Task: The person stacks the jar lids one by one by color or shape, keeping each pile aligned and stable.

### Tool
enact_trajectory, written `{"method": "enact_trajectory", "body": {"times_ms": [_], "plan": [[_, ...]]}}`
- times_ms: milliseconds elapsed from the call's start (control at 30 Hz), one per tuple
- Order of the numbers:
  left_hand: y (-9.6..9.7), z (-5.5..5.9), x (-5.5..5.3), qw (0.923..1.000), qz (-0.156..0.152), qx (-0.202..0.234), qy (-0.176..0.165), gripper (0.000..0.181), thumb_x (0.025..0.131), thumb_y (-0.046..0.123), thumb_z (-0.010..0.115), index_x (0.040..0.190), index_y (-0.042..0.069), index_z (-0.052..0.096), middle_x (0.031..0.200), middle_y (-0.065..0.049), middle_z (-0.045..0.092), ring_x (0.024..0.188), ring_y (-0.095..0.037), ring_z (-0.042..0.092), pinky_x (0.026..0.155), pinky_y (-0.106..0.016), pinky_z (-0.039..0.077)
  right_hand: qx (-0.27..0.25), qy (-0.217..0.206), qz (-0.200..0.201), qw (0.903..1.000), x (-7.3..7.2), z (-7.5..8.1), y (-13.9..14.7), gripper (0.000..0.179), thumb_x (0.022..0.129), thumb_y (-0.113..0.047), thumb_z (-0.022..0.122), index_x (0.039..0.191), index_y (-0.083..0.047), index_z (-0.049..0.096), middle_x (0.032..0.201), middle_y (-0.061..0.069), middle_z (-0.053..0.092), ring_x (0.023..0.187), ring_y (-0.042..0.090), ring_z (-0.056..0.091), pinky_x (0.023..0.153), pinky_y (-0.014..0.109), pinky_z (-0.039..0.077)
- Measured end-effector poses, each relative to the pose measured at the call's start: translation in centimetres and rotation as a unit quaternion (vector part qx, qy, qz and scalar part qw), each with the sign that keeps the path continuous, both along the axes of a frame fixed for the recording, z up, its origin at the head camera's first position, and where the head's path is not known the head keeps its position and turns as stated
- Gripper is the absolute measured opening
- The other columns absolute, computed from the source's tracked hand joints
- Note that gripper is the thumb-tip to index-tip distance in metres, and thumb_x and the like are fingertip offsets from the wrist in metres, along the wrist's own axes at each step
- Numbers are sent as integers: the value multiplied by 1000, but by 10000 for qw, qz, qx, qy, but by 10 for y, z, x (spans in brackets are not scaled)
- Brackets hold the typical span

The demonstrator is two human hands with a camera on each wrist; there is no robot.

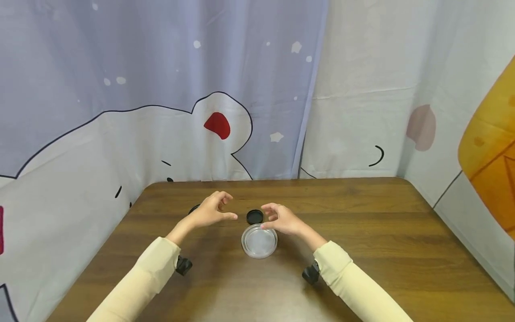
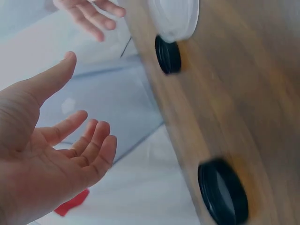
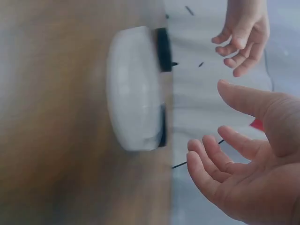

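A clear round plastic container [image 1: 259, 243] rests near the middle of the table, directly in front of a shallow black round lid [image 1: 255, 217]. Another black lid [image 2: 225, 192] lies farther left; in the head view my left hand [image 1: 210, 210] mostly hides it. That hand hovers over the table with fingers loosely bent, the thumb apart and nothing held. My right hand [image 1: 283, 219] hangs above the right side of the container, palm inward, also holding nothing. From the right wrist view, the container [image 3: 133, 89] is blurred.
The brown wooden table [image 1: 362, 214] runs back to a printed curtain [image 1: 265, 89] along its far edge. More curtain stands at both sides. A small black device [image 1: 310, 273] is strapped under each forearm.
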State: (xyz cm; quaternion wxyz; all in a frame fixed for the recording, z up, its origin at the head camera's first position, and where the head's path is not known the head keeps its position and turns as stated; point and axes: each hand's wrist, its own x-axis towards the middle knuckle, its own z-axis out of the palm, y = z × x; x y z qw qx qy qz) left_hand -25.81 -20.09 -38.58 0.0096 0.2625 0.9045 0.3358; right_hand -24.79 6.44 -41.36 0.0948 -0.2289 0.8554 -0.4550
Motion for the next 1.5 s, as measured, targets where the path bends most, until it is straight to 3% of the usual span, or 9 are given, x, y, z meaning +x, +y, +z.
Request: {"method": "enact_trajectory", "body": {"times_ms": [100, 300, 467, 633, 900, 1067, 1233, 1333, 1500], "plan": [[-17, 3, -3, 9998, 105, -130, 91, 54, 82, 24, 79, 121, -5, 55, 105, -18, 54, 92, -33, 58, 83, -39, 50, -7, -204, -78, 9998, -8, 11, -18, 59, 85, -14, 74, 137, 2, 49, 134, 27, 54, 122, 44, 55, 103, 47, 47], [-60, 6, -13, 9979, 384, -461, -231, 61, 83, 28, 78, 126, -7, 50, 112, -24, 54, 101, -36, 56, 89, -46, 50, -524, -775, -152, 9955, -22, 19, -58, 60, 87, -15, 72, 140, -3, 47, 138, 22, 54, 128, 41, 52, 106, 46, 45], [-102, 8, -28, 9921, 901, -690, -541, 58, 81, 30, 79, 120, -6, 55, 101, -18, 57, 92, -26, 54, 80, -38, 48, -1332, -1246, -670, 9809, -34, 21, -95, 60, 86, -16, 72, 141, -7, 48, 138, 18, 55, 129, 35, 52, 106, 46, 44], [-129, -2, -41, 9869, 1110, -605, -1002, 61, 82, 27, 78, 125, -7, 53, 111, -25, 58, 101, -32, 56, 87, -44, 48, -1772, -1518, -826, 9689, -36, 9, -127, 62, 87, -16, 72, 142, -7, 46, 142, 19, 51, 133, 36, 47, 111, 49, 39], [-127, -41, -48, 9826, 1464, 12, -1145, 62, 77, 7, 78, 129, -12, 50, 113, -29, 60, 102, -36, 59, 79, -35, 51, -1854, -1649, -1449, 9578, -35, -30, -153, 65, 85, -7, 70, 142, 4, 40, 140, 26, 49, 130, 41, 47, 108, 49, 41], [-125, -62, -47, 9774, 1370, 398, -1560, 67, 79, 6, 76, 134, -14, 44, 123, -31, 55, 111, -41, 55, 91, -42, 49, -1492, -1516, -1291, 9686, -33, -46, -165, 74, 84, -5, 71, 148, 1, 34, 147, 24, 43, 135, 42, 43, 109, 49, 40], [-135, -78, -40, 9668, 1380, 823, -1989, 69, 81, 7, 76, 138, -11, 42, 126, -26, 51, 107, -30, 49, 90, -32, 43, -803, -1296, -923, 9840, -34, -54, -177, 90, 80, -2, 75, 154, -8, 25, 151, 17, 43, 133, 34, 47, 107, 44, 43], [-138, -83, -35, 9654, 1446, 949, -1951, 68, 80, 6, 76, 138, -11, 44, 123, -23, 50, 105, -26, 45, 88, -31, 39, -779, -1286, -860, 9849, -35, -54, -182, 89, 80, -2, 76, 154, -6, 26, 154, 13, 41, 131, 33, 48, 106, 40, 44], [-130, -88, -36, 9642, 1418, 1131, -1936, 66, 80, 7, 76, 137, -8, 47, 125, -24, 51, 110, -28, 46, 93, -34, 39, -827, -983, -1264, 9836, -36, -57, -180, 77, 76, 1, 78, 144, -2, 43, 145, 14, 52, 119, 30, 56, 100, 36, 48]]}}
